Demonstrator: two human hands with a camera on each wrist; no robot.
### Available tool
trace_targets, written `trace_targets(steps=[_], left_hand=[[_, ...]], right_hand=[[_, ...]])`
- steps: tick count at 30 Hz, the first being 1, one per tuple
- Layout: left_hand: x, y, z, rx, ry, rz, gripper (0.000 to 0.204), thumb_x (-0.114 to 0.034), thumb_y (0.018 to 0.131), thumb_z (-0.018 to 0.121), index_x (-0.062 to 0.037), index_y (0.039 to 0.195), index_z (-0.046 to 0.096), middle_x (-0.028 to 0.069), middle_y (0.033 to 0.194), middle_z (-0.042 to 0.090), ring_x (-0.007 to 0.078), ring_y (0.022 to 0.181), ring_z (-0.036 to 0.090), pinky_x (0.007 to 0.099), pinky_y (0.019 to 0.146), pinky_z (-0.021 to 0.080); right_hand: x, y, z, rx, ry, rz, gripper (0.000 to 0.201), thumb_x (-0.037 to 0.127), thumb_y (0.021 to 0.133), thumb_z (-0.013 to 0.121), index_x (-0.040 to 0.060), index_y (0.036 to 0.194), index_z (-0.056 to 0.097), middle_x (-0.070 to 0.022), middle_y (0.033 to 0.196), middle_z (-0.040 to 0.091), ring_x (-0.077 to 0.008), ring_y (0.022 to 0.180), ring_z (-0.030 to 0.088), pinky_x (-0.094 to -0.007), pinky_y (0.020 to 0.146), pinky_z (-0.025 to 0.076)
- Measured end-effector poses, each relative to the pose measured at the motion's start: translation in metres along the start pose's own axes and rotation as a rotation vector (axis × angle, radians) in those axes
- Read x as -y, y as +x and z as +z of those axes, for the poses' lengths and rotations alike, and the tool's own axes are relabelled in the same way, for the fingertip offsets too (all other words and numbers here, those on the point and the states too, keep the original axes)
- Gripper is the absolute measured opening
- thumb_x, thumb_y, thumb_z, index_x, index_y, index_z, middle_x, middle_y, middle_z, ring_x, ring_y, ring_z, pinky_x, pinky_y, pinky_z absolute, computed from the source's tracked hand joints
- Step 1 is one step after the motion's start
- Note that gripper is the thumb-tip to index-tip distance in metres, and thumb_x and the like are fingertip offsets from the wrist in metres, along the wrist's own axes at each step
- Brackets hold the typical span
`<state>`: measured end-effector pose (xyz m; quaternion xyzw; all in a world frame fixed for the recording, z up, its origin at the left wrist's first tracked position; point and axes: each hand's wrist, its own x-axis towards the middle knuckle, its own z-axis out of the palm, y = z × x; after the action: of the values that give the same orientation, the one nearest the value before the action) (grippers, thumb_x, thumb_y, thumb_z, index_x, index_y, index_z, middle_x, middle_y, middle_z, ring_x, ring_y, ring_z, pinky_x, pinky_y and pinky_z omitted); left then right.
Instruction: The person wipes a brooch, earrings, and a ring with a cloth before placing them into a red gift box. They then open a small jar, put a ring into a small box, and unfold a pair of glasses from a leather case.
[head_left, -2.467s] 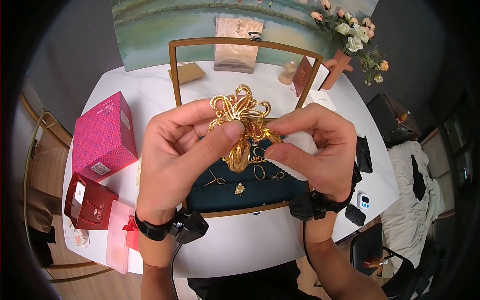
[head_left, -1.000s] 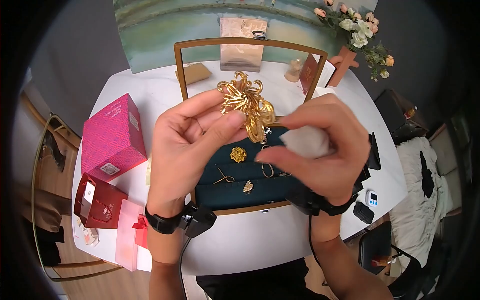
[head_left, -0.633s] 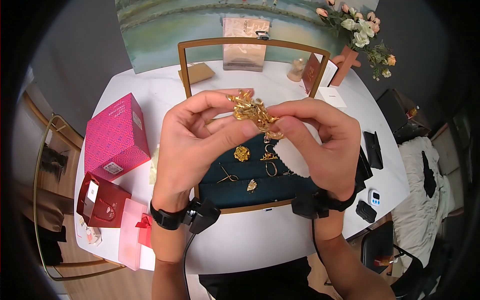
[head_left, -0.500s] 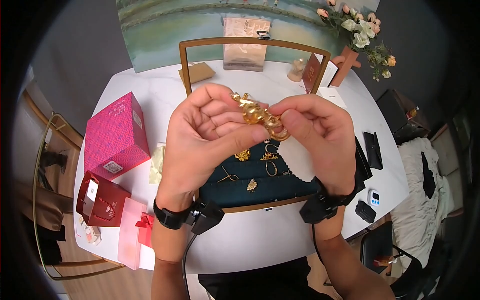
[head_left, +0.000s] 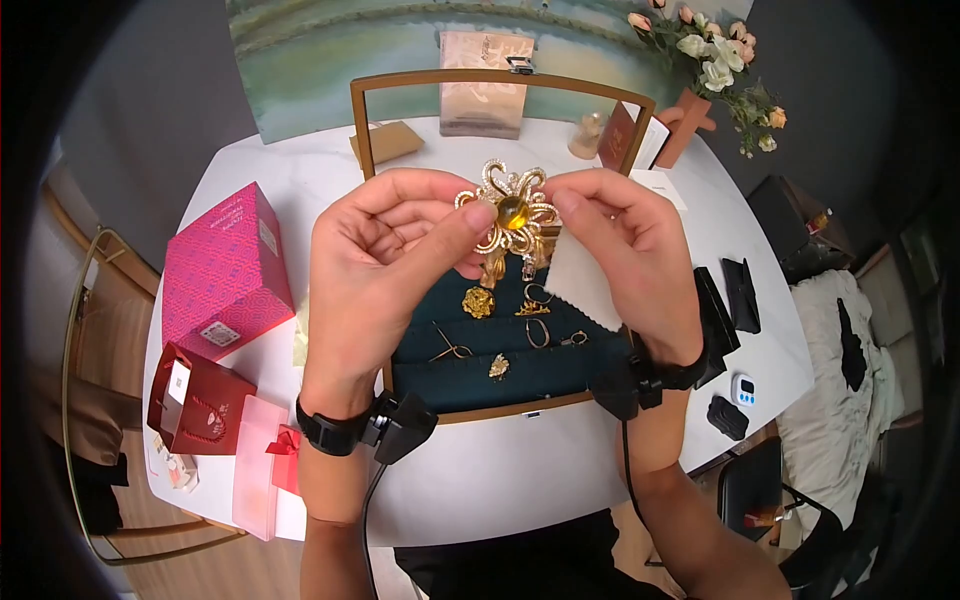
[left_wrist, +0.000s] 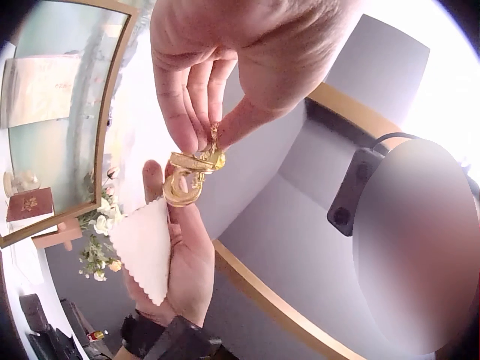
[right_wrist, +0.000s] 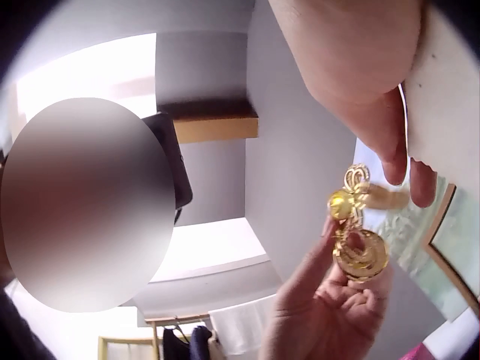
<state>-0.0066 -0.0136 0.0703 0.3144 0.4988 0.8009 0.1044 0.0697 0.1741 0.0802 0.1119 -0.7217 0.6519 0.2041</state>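
In the head view my left hand (head_left: 385, 260) pinches a gold brooch (head_left: 512, 213) between thumb and fingers. Curled, beaded loops surround its round yellow stone, which faces the head camera. Gold loops hang beneath it; in the right wrist view a round gold part (right_wrist: 361, 256) shows near the left fingers. My right hand (head_left: 640, 255) holds a white cloth (head_left: 578, 280) with a scalloped edge, its thumb and forefinger right at the brooch's right side. The cloth hangs down over the palm. Both hands are above an open jewellery box (head_left: 460, 415) with a brown frame.
The box's dark green lining bears a gold flower-shaped piece (head_left: 478, 302), a leaf-shaped piece (head_left: 498, 368) and several looped pieces. Its framed lid (head_left: 500, 76) stands up behind. A pink box (head_left: 225, 270) and red bag (head_left: 205, 400) stand left; a black case (head_left: 741, 295) lies right.
The left hand has turned the brooch from its plain gold back, past edge-on, so the yellow stone shows. The right hand drew off with the cloth, then came back to the brooch.
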Motion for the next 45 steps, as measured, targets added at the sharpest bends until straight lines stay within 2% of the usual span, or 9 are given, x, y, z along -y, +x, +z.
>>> trace_targets(steps=[14, 18, 21, 25, 34, 38, 42, 44, 45], left_hand=[[0.006, -0.005, 0.022, 0.059, 0.052, 0.087, 0.027, -0.005, 0.088, 0.073, 0.0044, 0.110, 0.061, 0.0049, 0.089, 0.069, 0.0085, 0.078, 0.064, 0.0187, 0.069, 0.051], [0.013, -0.005, 0.020, 0.021, 0.538, 0.261, 0.018, -0.015, 0.099, 0.059, 0.0032, 0.102, 0.062, -0.0005, 0.079, 0.062, 0.0039, 0.070, 0.054, 0.0188, 0.060, 0.041], [0.011, -0.006, 0.017, -0.056, 0.554, 0.159, 0.026, -0.017, 0.104, 0.048, 0.0022, 0.096, 0.064, -0.0028, 0.074, 0.057, 0.0023, 0.065, 0.046, 0.0196, 0.056, 0.035], [0.011, -0.002, 0.014, -0.048, 0.315, 0.173, 0.027, -0.016, 0.105, 0.045, -0.0009, 0.097, 0.065, -0.0041, 0.073, 0.053, 0.0010, 0.064, 0.043, 0.0181, 0.056, 0.032], [0.016, -0.002, 0.014, -0.012, 0.417, 0.200, 0.031, -0.022, 0.106, 0.043, -0.0006, 0.098, 0.063, -0.0053, 0.072, 0.049, 0.0002, 0.063, 0.041, 0.0178, 0.055, 0.031], [0.011, -0.001, 0.017, -0.072, 0.117, 0.091, 0.034, -0.025, 0.107, 0.043, 0.0003, 0.095, 0.062, -0.0048, 0.073, 0.052, 0.0010, 0.062, 0.042, 0.0197, 0.055, 0.034], [0.016, -0.002, 0.024, -0.104, 0.355, 0.236, 0.026, -0.021, 0.102, 0.052, 0.0007, 0.091, 0.062, 0.0011, 0.067, 0.056, 0.0058, 0.060, 0.051, 0.0235, 0.052, 0.037], [0.016, -0.001, 0.014, -0.016, 0.764, 0.353, 0.030, -0.019, 0.101, 0.053, 0.0025, 0.082, 0.059, 0.0074, 0.055, 0.050, 0.0124, 0.049, 0.050, 0.0283, 0.046, 0.034], [0.018, 0.001, 0.012, -0.090, 0.870, 0.439, 0.037, -0.020, 0.102, 0.051, 0.0041, 0.074, 0.054, 0.0109, 0.050, 0.044, 0.0180, 0.042, 0.041, 0.0316, 0.043, 0.032]], right_hand=[[0.000, -0.005, 0.011, -0.010, -0.213, -0.100, 0.011, 0.006, 0.089, 0.068, -0.0043, 0.093, 0.070, -0.0068, 0.083, 0.072, -0.0098, 0.079, 0.065, -0.0237, 0.075, 0.051], [-0.005, -0.006, 0.020, -0.054, -0.284, -0.093, 0.015, 0.012, 0.088, 0.069, -0.0034, 0.088, 0.069, -0.0078, 0.076, 0.070, -0.0096, 0.068, 0.062, -0.0252, 0.061, 0.048], [-0.004, -0.006, 0.025, -0.009, -0.297, -0.108, 0.015, 0.011, 0.088, 0.069, -0.0040, 0.088, 0.069, -0.0073, 0.074, 0.069, -0.0091, 0.066, 0.060, -0.0257, 0.059, 0.047], [-0.006, -0.005, 0.027, 0.009, -0.243, -0.141, 0.015, 0.010, 0.088, 0.068, -0.0047, 0.087, 0.069, -0.0074, 0.072, 0.069, -0.0095, 0.064, 0.060, -0.0256, 0.059, 0.047], [-0.006, -0.005, 0.027, 0.011, -0.250, -0.158, 0.016, 0.011, 0.088, 0.069, -0.0042, 0.086, 0.068, -0.0086, 0.072, 0.068, -0.0108, 0.063, 0.060, -0.0261, 0.060, 0.048], [-0.001, -0.006, 0.028, 0.035, -0.259, -0.106, 0.017, 0.012, 0.088, 0.069, -0.0037, 0.084, 0.067, -0.0088, 0.073, 0.068, -0.0124, 0.063, 0.061, -0.0267, 0.060, 0.048], [-0.002, -0.004, 0.022, 0.004, -0.330, -0.157, 0.017, 0.013, 0.087, 0.070, -0.0027, 0.083, 0.066, -0.0097, 0.074, 0.068, -0.0168, 0.064, 0.063, -0.0288, 0.060, 0.048], [-0.001, -0.005, 0.021, -0.002, -0.336, -0.157, 0.016, 0.013, 0.086, 0.070, -0.0024, 0.083, 0.066, -0.0101, 0.074, 0.068, -0.0191, 0.064, 0.063, -0.0298, 0.060, 0.048], [0.001, -0.007, 0.023, -0.025, -0.399, -0.175, 0.016, 0.013, 0.086, 0.070, -0.0020, 0.082, 0.066, -0.0101, 0.073, 0.068, -0.0210, 0.064, 0.064, -0.0306, 0.059, 0.048]])
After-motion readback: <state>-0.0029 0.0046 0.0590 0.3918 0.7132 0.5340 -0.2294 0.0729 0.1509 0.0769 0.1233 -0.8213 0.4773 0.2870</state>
